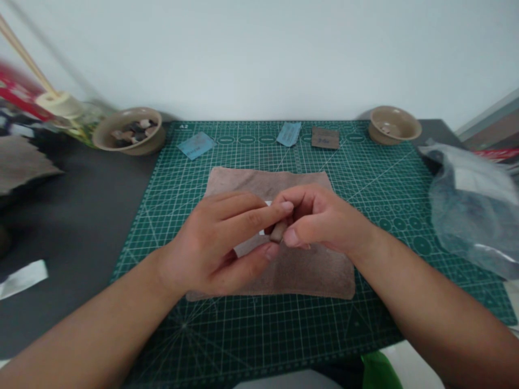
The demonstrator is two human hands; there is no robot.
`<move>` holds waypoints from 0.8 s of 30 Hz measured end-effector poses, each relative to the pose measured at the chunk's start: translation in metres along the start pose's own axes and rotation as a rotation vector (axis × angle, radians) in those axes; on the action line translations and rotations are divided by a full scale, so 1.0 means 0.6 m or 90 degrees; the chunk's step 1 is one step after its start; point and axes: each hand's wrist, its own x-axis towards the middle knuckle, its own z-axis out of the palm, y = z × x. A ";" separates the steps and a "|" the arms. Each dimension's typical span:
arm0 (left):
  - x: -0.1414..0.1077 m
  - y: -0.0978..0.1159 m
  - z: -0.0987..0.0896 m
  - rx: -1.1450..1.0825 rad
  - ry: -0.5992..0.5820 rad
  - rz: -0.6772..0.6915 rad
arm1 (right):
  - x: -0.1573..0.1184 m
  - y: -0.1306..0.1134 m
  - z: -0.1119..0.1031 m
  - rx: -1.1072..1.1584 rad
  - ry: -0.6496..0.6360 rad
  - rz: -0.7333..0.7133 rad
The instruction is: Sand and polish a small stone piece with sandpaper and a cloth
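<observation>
Pinching a small tan piece in a narrow grip, the left hand and right hand meet above a brown cloth on a green cutting mat. Beyond the grip lie sandpaper scraps between two bowls; a plastic bag sits to the right.

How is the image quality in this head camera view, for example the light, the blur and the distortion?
In the head view, the light is soft and even, with faint shadows by the bowl; the red object at far left is blurred; wide-angle distortion makes the cutting mat edges lean inward.
</observation>
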 end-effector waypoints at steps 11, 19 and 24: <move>-0.003 -0.003 0.002 0.021 0.000 0.007 | 0.000 0.001 -0.003 -0.036 0.011 0.011; -0.002 -0.003 0.003 0.027 -0.004 0.012 | -0.008 -0.007 0.005 -0.118 0.048 0.049; 0.000 0.001 0.005 0.015 -0.034 0.006 | -0.007 -0.002 0.003 -0.143 0.021 0.019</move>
